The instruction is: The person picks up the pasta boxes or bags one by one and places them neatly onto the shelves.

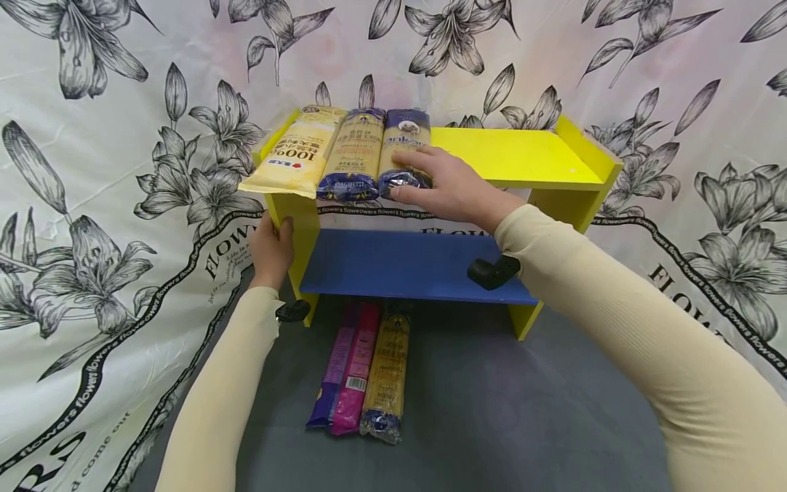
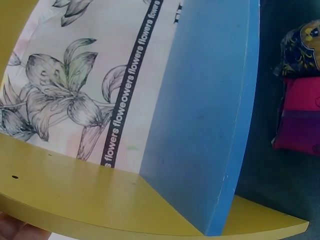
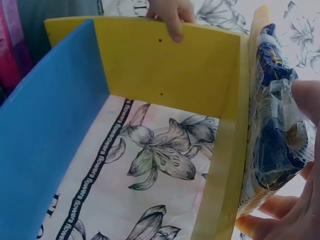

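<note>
My right hand (image 1: 445, 184) lies over the front end of a blue-ended spaghetti packet (image 1: 402, 141), the rightmost of three on the shelf unit's yellow top. In the right wrist view its thumb is on the packet's clear wrapper (image 3: 282, 135) and its fingers (image 3: 270, 220) bend against the side. Left of it lie another spaghetti packet (image 1: 353, 154) and a cream-yellow packet (image 1: 301, 154) whose front overhangs the edge. My left hand (image 1: 270, 251) grips the yellow left side panel (image 1: 301, 236), thumb on the inner face in the right wrist view.
Below the yellow top (image 1: 510, 154) runs a blue middle shelf (image 1: 418, 266). Under it, on the grey surface (image 1: 492, 410), lie a purple packet (image 1: 337, 372), a pink packet (image 1: 356, 369) and a spaghetti packet (image 1: 387, 376). A flower-printed cloth (image 1: 111, 225) hangs behind.
</note>
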`<state>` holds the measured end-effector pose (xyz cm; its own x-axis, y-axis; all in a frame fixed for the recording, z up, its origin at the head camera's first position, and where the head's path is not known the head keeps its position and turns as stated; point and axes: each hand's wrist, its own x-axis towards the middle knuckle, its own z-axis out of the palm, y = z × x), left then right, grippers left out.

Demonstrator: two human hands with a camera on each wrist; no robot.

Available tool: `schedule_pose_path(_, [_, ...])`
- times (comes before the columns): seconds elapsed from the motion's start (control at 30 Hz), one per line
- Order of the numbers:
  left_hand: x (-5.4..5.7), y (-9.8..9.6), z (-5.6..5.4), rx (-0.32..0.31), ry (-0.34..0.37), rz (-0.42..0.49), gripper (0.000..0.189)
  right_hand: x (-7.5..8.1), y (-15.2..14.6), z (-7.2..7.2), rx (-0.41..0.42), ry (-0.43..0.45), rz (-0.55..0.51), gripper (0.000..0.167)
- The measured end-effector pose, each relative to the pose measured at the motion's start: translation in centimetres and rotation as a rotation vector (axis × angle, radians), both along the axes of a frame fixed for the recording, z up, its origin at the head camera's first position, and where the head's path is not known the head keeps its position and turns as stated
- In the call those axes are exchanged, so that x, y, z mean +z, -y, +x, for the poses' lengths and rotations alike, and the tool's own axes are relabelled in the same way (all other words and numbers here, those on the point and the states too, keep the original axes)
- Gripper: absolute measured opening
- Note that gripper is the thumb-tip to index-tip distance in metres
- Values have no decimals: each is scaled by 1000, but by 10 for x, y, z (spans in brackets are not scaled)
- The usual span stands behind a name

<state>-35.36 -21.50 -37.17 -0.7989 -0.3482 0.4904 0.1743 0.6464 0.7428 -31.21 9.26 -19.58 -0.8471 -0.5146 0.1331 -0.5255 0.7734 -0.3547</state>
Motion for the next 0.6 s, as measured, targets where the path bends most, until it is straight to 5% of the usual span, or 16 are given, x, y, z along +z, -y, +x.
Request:
schedule_pose_path(0.27, [-2,-1,2,-5,-4,14,33,-4,-11,17,-30,-66,-49,72])
schedule_pose_path(0.6, [0,-1,1,-4,3,14,34,-18,-71,48,-185,-337,-239,41])
